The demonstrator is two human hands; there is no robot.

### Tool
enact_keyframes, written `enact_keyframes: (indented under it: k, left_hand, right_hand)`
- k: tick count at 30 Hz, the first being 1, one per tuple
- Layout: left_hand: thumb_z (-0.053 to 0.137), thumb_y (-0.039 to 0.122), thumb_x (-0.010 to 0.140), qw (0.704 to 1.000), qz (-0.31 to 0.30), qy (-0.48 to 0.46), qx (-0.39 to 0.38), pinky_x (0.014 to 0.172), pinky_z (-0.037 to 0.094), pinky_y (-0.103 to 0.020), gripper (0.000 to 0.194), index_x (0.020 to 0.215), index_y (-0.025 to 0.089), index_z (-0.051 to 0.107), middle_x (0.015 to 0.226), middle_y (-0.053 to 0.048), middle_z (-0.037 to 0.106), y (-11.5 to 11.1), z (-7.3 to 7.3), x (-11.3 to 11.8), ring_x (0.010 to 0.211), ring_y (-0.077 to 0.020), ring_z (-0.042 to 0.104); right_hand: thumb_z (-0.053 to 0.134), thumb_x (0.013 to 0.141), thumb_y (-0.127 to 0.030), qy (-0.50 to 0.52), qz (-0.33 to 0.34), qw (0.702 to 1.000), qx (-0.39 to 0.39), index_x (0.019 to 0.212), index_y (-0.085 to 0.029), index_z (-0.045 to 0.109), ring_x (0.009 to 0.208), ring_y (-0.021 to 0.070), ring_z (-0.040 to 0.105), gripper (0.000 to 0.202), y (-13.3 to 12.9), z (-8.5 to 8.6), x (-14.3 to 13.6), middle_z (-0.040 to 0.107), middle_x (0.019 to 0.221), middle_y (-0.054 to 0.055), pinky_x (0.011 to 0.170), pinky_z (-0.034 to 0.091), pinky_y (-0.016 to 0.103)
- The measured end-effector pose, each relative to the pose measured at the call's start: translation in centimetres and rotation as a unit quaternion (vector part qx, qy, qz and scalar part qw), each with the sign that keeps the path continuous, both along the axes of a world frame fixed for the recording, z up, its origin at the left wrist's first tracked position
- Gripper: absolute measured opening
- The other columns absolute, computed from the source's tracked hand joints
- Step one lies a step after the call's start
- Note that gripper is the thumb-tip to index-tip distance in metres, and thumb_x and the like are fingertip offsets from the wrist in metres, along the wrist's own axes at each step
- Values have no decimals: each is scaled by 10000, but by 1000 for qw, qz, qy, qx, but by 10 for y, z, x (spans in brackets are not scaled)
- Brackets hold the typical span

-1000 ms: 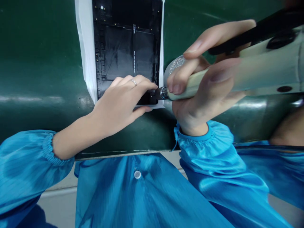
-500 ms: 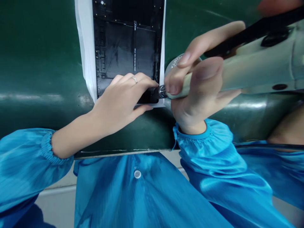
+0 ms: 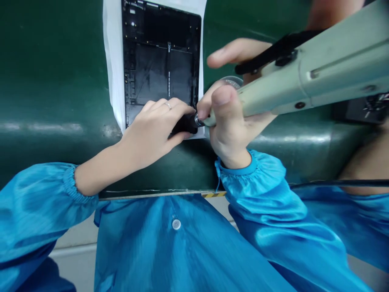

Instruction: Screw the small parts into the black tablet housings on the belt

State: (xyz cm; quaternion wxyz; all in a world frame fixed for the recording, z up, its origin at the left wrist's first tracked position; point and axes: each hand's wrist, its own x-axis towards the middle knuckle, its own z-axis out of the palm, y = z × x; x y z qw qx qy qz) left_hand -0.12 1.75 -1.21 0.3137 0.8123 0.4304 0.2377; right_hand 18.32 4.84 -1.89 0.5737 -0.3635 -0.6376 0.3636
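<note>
A pale green electric screwdriver (image 3: 328,61) slants in from the upper right, gripped by my right hand (image 3: 231,125). The thumb lies along its body and the index finger reaches out past the black lever. My left hand (image 3: 148,129), with a ring on one finger, rests over the lower end of an opened black tablet (image 3: 165,75). Its thumb and index finger close around the screwdriver's dark nose at the tablet's lower right corner. The bit's tip is hidden behind those fingers. Under the tablet lies a white sheet (image 3: 113,81).
A small round clear dish (image 3: 233,80) sits behind my right hand. At the right stands a black tray (image 3: 358,111) holding small metal pieces. Another person's arm (image 3: 364,158) is at the right edge, and a blurred hand (image 3: 332,12) shows above. The bench mat (image 3: 54,81) is green.
The screwdriver and my right hand have shifted left in view, and my right index finger has lifted away from the tool's front. My left hand stays at the tablet's corner. The view has shifted slightly.
</note>
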Motion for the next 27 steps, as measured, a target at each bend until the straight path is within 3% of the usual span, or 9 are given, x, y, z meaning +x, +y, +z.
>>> enact_keyframes:
  k: [4, 6, 10, 14, 16, 18, 21, 24, 27]
  left_hand:
    - [571, 252, 1111, 997, 45, -57, -6, 1072, 582, -488, 266, 1324, 239, 729, 1308, -95, 765, 7, 6, -7, 1190, -299, 730]
    - [539, 316, 1141, 992, 106, -69, -11, 1025, 605, -438, 264, 1316, 273, 732, 1339, -75, 762, 13, 13, -16, 1149, -264, 733]
    - [684, 400, 1099, 974, 225, 2, 1, 964, 606, -397, 343, 1413, 263, 671, 1408, -61, 718, 13, 34, -44, 1084, -230, 722]
    - [757, 490, 1030, 932, 310, 187, -28, 919, 584, -519, 526, 1454, 212, 615, 1384, -129, 667, -9, 54, -75, 1066, -320, 717]
    - [661, 633, 1055, 908, 309, 269, -87, 836, 545, -538, 485, 1321, 228, 662, 1315, -139, 653, -23, 57, -84, 1000, -345, 708]
    - [586, 711, 1062, 902, 291, 296, -122, 770, 501, -513, 480, 1147, 253, 701, 1259, -133, 630, -35, 53, -88, 961, -340, 694]
    - [618, 639, 1066, 922, 274, 246, -119, 779, 494, -480, 389, 1004, 268, 719, 1229, -112, 648, -43, 42, -87, 1003, -322, 683]
    - [639, 521, 1082, 943, 266, 162, -119, 876, 523, -464, 294, 963, 258, 697, 1208, -79, 715, -41, 39, -85, 1069, -298, 691]
    - [658, 484, 1078, 937, 289, 94, -172, 949, 541, -451, 240, 1001, 257, 672, 1235, -41, 759, -38, 49, -86, 1094, -290, 714]
  right_hand:
    - [754, 1040, -488, 22, -9, 997, 75, 958, -315, 647, 538, 113, 472, 220, 3, -6, -12, 650, 875, -12, 451, 465, 322]
    - [739, 1037, -544, 8, -19, 998, 63, 1072, -343, 629, 532, 110, 472, 232, 3, -3, -14, 676, 940, -23, 446, 470, 318]
    - [754, 975, -708, 47, -29, 996, 73, 1431, -381, 457, 648, 129, 632, 635, 8, 9, -9, 704, 1221, 20, 442, 496, 308]
    - [840, 951, -654, 64, -110, 986, 111, 1306, -345, 568, 576, 80, 484, 544, 24, 21, 12, 679, 1175, 17, 465, 497, 308]
    - [843, 929, -707, 58, -155, 976, 141, 1284, -354, 587, 555, 77, 429, 563, 33, 25, 25, 688, 1158, 13, 450, 466, 312]
    - [874, 923, -668, 73, -143, 976, 150, 1269, -368, 618, 556, 84, 435, 525, 40, 26, 37, 705, 1117, 1, 452, 452, 315]
    - [915, 926, -553, 120, -111, 978, 130, 1173, -351, 703, 595, 115, 504, 383, 47, 25, 48, 705, 987, -2, 457, 474, 321]
    - [872, 888, -731, 111, -147, 974, 134, 1073, -362, 707, 682, 160, 574, 445, 52, 21, 51, 681, 884, 12, 404, 454, 317]
    - [805, 871, -847, 108, -152, 970, 155, 1082, -369, 664, 660, 145, 546, 541, 56, 18, 51, 645, 851, 6, 347, 362, 304]
